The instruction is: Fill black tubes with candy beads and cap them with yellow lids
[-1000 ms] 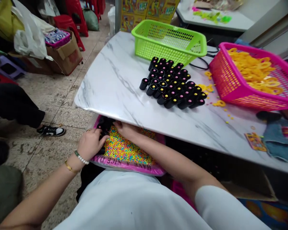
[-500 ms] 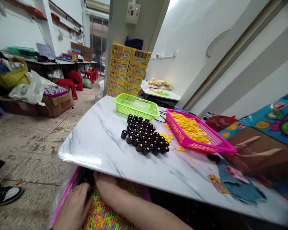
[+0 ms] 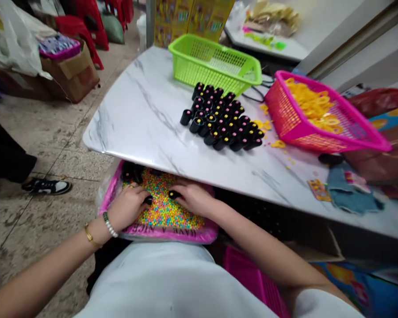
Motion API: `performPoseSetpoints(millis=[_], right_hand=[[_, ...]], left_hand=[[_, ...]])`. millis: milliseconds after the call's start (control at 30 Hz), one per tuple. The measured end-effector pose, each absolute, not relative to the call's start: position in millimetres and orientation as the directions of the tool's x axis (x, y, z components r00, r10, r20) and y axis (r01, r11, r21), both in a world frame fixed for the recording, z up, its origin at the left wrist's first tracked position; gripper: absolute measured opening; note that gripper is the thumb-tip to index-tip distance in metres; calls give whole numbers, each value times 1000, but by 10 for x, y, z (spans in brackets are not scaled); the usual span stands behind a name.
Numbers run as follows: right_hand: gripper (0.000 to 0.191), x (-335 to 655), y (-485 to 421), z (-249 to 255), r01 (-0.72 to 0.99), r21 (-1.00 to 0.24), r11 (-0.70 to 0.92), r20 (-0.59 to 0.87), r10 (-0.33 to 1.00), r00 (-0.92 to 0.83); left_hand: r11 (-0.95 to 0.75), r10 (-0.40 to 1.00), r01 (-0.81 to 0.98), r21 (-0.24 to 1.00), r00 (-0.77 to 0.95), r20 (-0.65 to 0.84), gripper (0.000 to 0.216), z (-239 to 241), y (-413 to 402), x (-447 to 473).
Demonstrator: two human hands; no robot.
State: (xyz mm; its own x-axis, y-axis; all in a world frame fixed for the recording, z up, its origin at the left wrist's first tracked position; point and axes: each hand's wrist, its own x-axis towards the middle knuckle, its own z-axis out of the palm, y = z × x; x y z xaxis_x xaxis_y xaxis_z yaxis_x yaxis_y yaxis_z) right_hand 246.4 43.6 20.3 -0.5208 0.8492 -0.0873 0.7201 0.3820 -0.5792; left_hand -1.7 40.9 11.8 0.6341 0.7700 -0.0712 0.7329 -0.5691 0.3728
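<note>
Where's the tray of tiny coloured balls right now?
In the head view, the pink tray sits just left of centre in the lower half, partly under the white table, with the left hand and right hand over its balls.

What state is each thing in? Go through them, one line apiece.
Left grip: closed on a black piece
Right grip: closed on a tilted black piece
Beads: loose in the pink tray
Black pieces on table: upright, bunched
Green basket: upright, open-topped
Pink basket: upright, holding yellow rings
Cardboard box: open
Denim: lying on table
Red stool: upright
</note>
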Motion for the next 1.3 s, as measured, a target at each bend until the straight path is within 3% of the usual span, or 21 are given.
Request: performPoseSetpoints(millis=[100, 167, 267, 400, 500, 667, 933, 1200, 1300], right_hand=[[18, 2491, 237, 209, 819, -356, 449, -159, 835, -527], [18, 2435, 160, 182, 817, -279, 505, -214, 797, -565], [31, 2418, 102, 130, 783, -408, 471, -164, 805, -570], [57, 2589, 31, 117, 581, -758, 296, 33, 908, -418], [57, 2706, -34, 136, 426, -868, 257, 112, 936, -335], [32, 2736, -87, 127, 389, -881, 270, 156, 941, -301], [31, 2721, -81, 112, 349, -894, 282, 151, 921, -359], [38, 2693, -47, -57, 550, -693, 466, 223, 864, -451], [37, 2669, -47, -48, 540, -713, 447, 226, 876, -427]], left_hand=[[-654, 688, 682, 329, 716, -116, 14, 119, 406, 141], [-693, 658, 661, 289, 743, -123, 11, 117, 398, 252], [-642, 681, 677, 360, 719, -137, 13, 113, 394, 328], [-448, 751, 617, 647, 652, -102, 33, 112, 411, 238], [-375, 721, 489, 788, 688, -84, 45, 128, 429, 166], [-282, 675, 296, 912, 737, -31, 27, 181, 453, 175], [-166, 731, 310, 936, 676, -94, 27, 150, 431, 137], [-270, 749, 312, 911, 663, -5, 28, 94, 435, 140], [-345, 763, 317, 883, 643, 67, 30, 126, 392, 135]])
